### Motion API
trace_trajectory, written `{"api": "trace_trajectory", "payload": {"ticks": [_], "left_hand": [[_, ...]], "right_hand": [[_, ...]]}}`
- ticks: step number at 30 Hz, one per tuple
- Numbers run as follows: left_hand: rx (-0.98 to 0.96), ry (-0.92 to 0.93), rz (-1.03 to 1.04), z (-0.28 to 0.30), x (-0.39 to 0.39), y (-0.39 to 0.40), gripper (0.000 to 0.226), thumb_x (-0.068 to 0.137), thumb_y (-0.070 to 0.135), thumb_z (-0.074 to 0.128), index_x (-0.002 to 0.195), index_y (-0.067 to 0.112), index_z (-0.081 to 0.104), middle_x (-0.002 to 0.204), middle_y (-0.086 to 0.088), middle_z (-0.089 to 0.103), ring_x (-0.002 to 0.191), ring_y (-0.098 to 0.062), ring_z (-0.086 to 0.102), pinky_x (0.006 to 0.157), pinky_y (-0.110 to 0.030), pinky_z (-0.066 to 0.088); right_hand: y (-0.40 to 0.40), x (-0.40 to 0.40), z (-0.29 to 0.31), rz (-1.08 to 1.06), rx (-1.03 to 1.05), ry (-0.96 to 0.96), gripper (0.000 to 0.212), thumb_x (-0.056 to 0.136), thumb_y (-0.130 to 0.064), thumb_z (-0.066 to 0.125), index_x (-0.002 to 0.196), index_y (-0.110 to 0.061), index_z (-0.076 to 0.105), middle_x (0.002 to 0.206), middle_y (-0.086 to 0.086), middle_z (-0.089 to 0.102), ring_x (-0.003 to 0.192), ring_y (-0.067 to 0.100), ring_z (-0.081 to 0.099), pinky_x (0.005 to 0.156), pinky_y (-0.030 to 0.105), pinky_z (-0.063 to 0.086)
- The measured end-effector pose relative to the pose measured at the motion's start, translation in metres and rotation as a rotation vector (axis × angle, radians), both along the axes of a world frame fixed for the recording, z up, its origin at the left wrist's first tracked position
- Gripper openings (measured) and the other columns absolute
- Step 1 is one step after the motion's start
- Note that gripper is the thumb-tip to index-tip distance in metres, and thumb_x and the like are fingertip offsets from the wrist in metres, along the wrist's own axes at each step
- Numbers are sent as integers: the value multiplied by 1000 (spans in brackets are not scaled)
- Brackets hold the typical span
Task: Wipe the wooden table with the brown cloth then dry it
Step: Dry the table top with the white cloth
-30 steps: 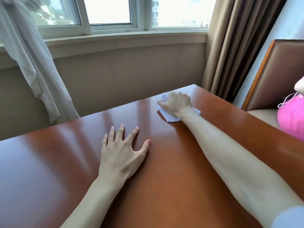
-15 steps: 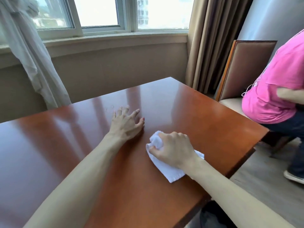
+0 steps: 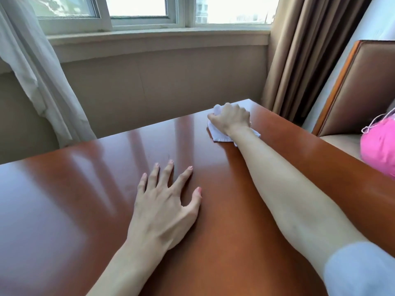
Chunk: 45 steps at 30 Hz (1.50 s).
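Wooden table [image 3: 64, 210], glossy and reddish-brown, filled the lower part of what we saw, its far edge running toward the wall under the window [image 3: 136, 9]. We found the cloth [image 3: 220, 136] lying on the tabletop near the far right corner; it looked white to us rather than brown. The right hand [image 3: 232, 120] sat on top of it with the arm stretched far forward, the fingers curled over and bunching the fabric, so that only a puff above the knuckles and a flat corner below the wrist showed. The left hand [image 3: 164, 208] rested palm down on the bare wood, nearer to us and well apart from the cloth, its fingers straight and spread, holding nothing. A pale sleeve [image 3: 361, 272] covered the right upper arm at the bottom corner. Beyond the table's right side we saw a brown padded chair [image 3: 363, 86], a brown curtain [image 3: 310, 50] beside it, and someone in a pink garment [image 3: 380, 150] at the frame's edge. A white sheer curtain [image 3: 32, 71] hung on the left.
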<state>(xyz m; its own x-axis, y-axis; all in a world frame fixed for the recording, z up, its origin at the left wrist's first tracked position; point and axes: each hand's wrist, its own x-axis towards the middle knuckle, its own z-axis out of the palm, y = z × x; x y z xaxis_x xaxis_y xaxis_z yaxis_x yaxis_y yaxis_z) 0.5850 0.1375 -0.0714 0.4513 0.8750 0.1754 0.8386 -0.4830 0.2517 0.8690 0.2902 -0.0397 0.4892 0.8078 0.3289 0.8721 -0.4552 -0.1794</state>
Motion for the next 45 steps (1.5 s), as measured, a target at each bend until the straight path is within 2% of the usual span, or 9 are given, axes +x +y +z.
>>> {"api": "trace_trajectory", "payload": {"ticks": [5, 8, 12, 18, 23, 27, 35, 40, 45], "left_hand": [[-55, -1, -5, 6, 0, 0, 69, 88, 75, 17, 154, 54, 21, 168, 8, 14, 155, -18, 2, 126, -41, 1], [-73, 22, -10, 9, 1, 0, 66, 92, 72, 23, 154, 51, 25, 168, 4, 17, 155, -23, 7, 125, -44, 4], [-77, 48, -25, 16, 1, -4, 63, 97, 66, 29, 155, 44, 30, 166, -2, 23, 153, -29, 15, 125, -48, 8], [-91, 76, -40, 18, -4, -9, 62, 99, 63, 29, 155, 39, 33, 165, -7, 25, 151, -34, 20, 123, -51, 11], [-78, 38, -39, 13, -2, -8, 62, 98, 63, 28, 155, 40, 33, 166, -7, 24, 152, -33, 17, 124, -51, 9], [-53, 18, -40, 10, -3, -8, 63, 96, 64, 27, 155, 41, 32, 165, -3, 26, 153, -29, 15, 125, -49, 8], [-10, -32, 2, 10, 0, -4, 67, 86, 71, 26, 148, 49, 39, 162, 9, 30, 153, -18, 16, 125, -40, 10], [-40, -22, 5, 10, -1, -1, 61, 90, 69, 33, 147, 49, 40, 162, 6, 31, 153, -21, 18, 124, -43, 12], [-61, -10, 18, 19, 3, -7, 58, 94, 63, 40, 147, 42, 46, 158, -1, 39, 150, -24, 26, 123, -44, 18]], "right_hand": [[-46, -20, 1, 76, -7, 17, 42, 84, -58, 51, 84, -17, 63, 96, 11, 72, 93, 37, 67, 73, 38, 41], [-130, -51, -1, 153, -12, -12, 41, 84, -63, 47, 79, -25, 60, 90, 8, 73, 87, 35, 68, 68, 35, 37], [-262, -105, 2, 202, -42, -43, 54, 81, -71, 38, 93, -26, 65, 83, 3, 73, 81, 33, 69, 65, 35, 37], [-409, -160, -4, 304, 59, -93, 40, 80, -67, 50, 74, -28, 49, 53, -4, 56, 50, 24, 57, 51, 27, 28], [-349, -134, 1, 193, -47, -43, 58, 79, -75, 33, 94, -30, 66, 69, -2, 64, 70, 30, 65, 63, 33, 43], [-237, -85, 1, 137, 28, -19, 49, 84, -67, 49, 83, -22, 67, 80, 7, 69, 81, 38, 66, 67, 37, 42], [-35, -4, -2, 48, 27, -2, 39, 83, -56, 51, 79, -17, 56, 95, 8, 70, 89, 36, 65, 69, 36, 38], [-54, -18, -3, 100, -2, 22, 45, 81, -62, 49, 83, -18, 61, 98, 9, 72, 94, 36, 67, 72, 37, 39], [-189, -69, 3, 219, -49, 15, 46, 84, -66, 47, 79, -22, 60, 85, 4, 71, 84, 34, 66, 68, 35, 38]]}}
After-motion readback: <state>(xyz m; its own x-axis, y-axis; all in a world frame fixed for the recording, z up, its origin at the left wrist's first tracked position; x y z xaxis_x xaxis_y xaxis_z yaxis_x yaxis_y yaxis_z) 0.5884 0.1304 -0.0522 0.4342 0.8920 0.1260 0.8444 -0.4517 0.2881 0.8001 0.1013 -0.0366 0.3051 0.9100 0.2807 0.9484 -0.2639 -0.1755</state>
